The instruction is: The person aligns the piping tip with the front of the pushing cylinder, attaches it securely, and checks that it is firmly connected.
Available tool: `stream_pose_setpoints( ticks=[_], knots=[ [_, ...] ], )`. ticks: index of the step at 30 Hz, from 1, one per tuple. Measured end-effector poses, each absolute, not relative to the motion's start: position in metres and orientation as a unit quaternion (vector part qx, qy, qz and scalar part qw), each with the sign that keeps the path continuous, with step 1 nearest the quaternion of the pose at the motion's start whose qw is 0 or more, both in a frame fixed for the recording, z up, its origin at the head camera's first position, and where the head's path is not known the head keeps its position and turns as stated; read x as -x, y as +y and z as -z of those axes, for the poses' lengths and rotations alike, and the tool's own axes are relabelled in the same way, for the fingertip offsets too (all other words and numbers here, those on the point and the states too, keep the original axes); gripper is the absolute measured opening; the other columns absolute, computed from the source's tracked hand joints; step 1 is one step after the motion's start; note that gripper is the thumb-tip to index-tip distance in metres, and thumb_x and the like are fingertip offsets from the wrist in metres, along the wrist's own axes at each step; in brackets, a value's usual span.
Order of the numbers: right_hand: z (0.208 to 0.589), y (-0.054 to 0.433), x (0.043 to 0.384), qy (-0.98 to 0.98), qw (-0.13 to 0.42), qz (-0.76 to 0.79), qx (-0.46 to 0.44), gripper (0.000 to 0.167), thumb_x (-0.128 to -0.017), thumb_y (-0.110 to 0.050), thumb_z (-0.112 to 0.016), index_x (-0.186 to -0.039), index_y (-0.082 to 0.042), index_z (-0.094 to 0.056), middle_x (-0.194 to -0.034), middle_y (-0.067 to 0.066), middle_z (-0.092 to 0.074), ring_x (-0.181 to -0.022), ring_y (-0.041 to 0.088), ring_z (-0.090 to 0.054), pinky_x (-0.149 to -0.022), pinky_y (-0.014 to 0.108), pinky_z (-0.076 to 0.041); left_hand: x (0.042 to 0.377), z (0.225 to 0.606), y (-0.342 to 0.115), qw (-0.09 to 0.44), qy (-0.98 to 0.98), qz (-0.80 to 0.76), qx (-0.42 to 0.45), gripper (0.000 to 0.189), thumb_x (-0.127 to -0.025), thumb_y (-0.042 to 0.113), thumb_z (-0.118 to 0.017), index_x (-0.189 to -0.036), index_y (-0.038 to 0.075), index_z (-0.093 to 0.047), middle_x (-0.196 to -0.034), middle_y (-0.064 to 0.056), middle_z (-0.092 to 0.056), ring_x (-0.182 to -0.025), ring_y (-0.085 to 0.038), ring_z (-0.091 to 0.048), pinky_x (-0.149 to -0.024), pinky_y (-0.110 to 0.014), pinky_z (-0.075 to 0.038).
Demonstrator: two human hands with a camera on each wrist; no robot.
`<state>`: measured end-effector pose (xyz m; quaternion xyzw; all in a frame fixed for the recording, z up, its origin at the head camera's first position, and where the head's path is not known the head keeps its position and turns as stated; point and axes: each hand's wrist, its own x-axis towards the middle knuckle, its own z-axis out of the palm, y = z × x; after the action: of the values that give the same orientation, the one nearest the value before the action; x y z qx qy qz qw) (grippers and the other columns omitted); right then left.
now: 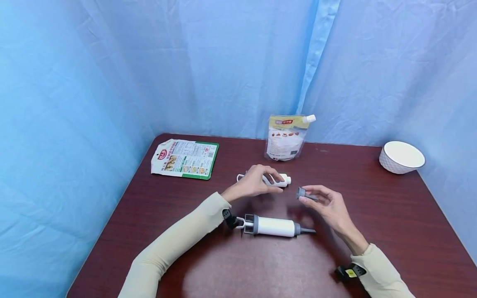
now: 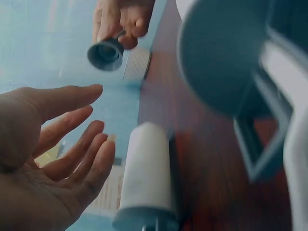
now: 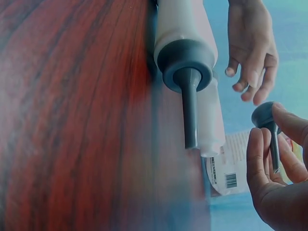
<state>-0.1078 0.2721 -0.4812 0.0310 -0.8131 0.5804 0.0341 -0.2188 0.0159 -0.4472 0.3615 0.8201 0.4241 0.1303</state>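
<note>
My right hand (image 1: 331, 207) pinches a small grey nozzle (image 3: 265, 118) between thumb and fingers, its thin spout pointing back toward the palm. In the left wrist view the nozzle's wide hollow end (image 2: 106, 54) faces the camera. My left hand (image 1: 258, 181) hovers over a white cream-filling syringe (image 2: 147, 168) with a bare threaded tip; its fingers are gently bent and spread, with nothing between them. Nearer to me lies a second white syringe (image 1: 275, 227), with a grey nozzle on its right end and a plunger handle at its left.
A clear spouted pouch (image 1: 287, 138) with a white cap stands at the back. Flat on the table's left side lies a green-edged packet (image 1: 188, 159). A white bowl (image 1: 400, 167) sits at the back right corner, near the blue curtain (image 1: 428, 74).
</note>
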Motion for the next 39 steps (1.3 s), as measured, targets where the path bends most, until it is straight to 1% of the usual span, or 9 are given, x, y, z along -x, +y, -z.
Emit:
stream_pose_setpoints(
  ticks=[2,5,9,13,19,24,28,32,39],
  knots=[
    [0.481,0.274,0.108,-0.817,0.035,-0.575,-0.032,0.037,-0.094,-0.017,-0.08,-0.128,-0.005,-0.07,-0.102,-0.009,-0.073,-0.093,0.002,-0.074,-0.079,0.018,-0.058,0.222,0.447,0.011,0.106,0.838,-0.397,-0.359,0.034,-0.086,0.026,-0.087,-0.116,0.014,-0.079,-0.111,-0.004,-0.078,-0.101,-0.02,-0.071,-0.081,-0.022,-0.054],
    [0.482,0.276,0.108,-0.823,0.039,-0.566,-0.033,0.037,-0.094,-0.018,-0.079,-0.128,-0.006,-0.071,-0.103,-0.009,-0.072,-0.094,0.002,-0.073,-0.08,0.018,-0.058,0.225,0.447,0.005,0.081,0.855,-0.366,-0.358,0.044,-0.083,0.03,-0.089,-0.122,0.015,-0.077,-0.115,-0.009,-0.072,-0.108,-0.026,-0.064,-0.095,-0.032,-0.047],
    [0.482,0.279,0.108,-0.825,0.042,-0.562,-0.037,0.036,-0.095,-0.018,-0.079,-0.128,-0.006,-0.071,-0.104,-0.009,-0.072,-0.095,0.002,-0.073,-0.08,0.017,-0.058,0.231,0.451,-0.001,0.069,0.867,-0.338,-0.359,0.058,-0.08,0.033,-0.092,-0.131,0.014,-0.072,-0.123,-0.015,-0.065,-0.115,-0.03,-0.052,-0.1,-0.041,-0.04],
    [0.482,0.281,0.108,-0.825,0.037,-0.563,-0.034,0.037,-0.094,-0.018,-0.079,-0.128,-0.007,-0.071,-0.103,-0.01,-0.072,-0.095,0.001,-0.073,-0.079,0.017,-0.057,0.238,0.459,-0.005,0.078,0.877,-0.32,-0.349,0.065,-0.079,0.034,-0.093,-0.137,0.015,-0.068,-0.132,-0.016,-0.06,-0.119,-0.028,-0.046,-0.098,-0.044,-0.038],
    [0.482,0.282,0.107,-0.833,0.03,-0.552,-0.024,0.038,-0.093,-0.022,-0.08,-0.127,-0.008,-0.071,-0.103,-0.01,-0.072,-0.094,0.001,-0.072,-0.079,0.016,-0.056,0.245,0.466,-0.009,0.125,0.882,-0.314,-0.328,0.071,-0.079,0.029,-0.093,-0.141,0.01,-0.064,-0.133,-0.019,-0.059,-0.122,-0.031,-0.047,-0.102,-0.05,-0.04],
    [0.483,0.282,0.106,-0.834,0.026,-0.55,-0.023,0.037,-0.094,-0.022,-0.08,-0.128,-0.009,-0.071,-0.105,-0.01,-0.071,-0.094,0.001,-0.071,-0.078,0.018,-0.056,0.251,0.472,-0.009,0.143,0.889,-0.298,-0.317,0.067,-0.082,0.028,-0.091,-0.14,0.01,-0.063,-0.13,-0.018,-0.061,-0.12,-0.031,-0.051,-0.105,-0.048,-0.043],
    [0.484,0.283,0.106,-0.828,0.019,-0.559,-0.018,0.037,-0.094,-0.022,-0.08,-0.128,-0.009,-0.071,-0.106,-0.011,-0.07,-0.095,0.001,-0.072,-0.077,0.018,-0.056,0.255,0.475,-0.009,0.144,0.892,-0.293,-0.314,0.055,-0.085,0.025,-0.088,-0.134,0.013,-0.067,-0.126,-0.014,-0.063,-0.119,-0.028,-0.056,-0.108,-0.047,-0.044],
    [0.485,0.284,0.105,-0.828,0.017,-0.561,-0.019,0.037,-0.094,-0.021,-0.08,-0.127,-0.008,-0.071,-0.105,-0.012,-0.071,-0.096,0.001,-0.072,-0.078,0.018,-0.056,0.258,0.477,-0.009,0.15,0.886,-0.309,-0.312,0.045,-0.087,0.025,-0.086,-0.128,0.016,-0.071,-0.124,-0.011,-0.068,-0.117,-0.025,-0.059,-0.107,-0.044,-0.046],
    [0.487,0.287,0.105,-0.831,0.016,-0.556,-0.015,0.038,-0.095,-0.023,-0.079,-0.128,-0.008,-0.07,-0.107,-0.012,-0.071,-0.097,0.0,-0.072,-0.079,0.017,-0.056,0.261,0.48,-0.01,0.166,0.87,-0.349,-0.306,0.04,-0.086,0.027,-0.087,-0.124,0.02,-0.074,-0.126,-0.007,-0.073,-0.118,-0.022,-0.062,-0.105,-0.042,-0.049]
  ],
)
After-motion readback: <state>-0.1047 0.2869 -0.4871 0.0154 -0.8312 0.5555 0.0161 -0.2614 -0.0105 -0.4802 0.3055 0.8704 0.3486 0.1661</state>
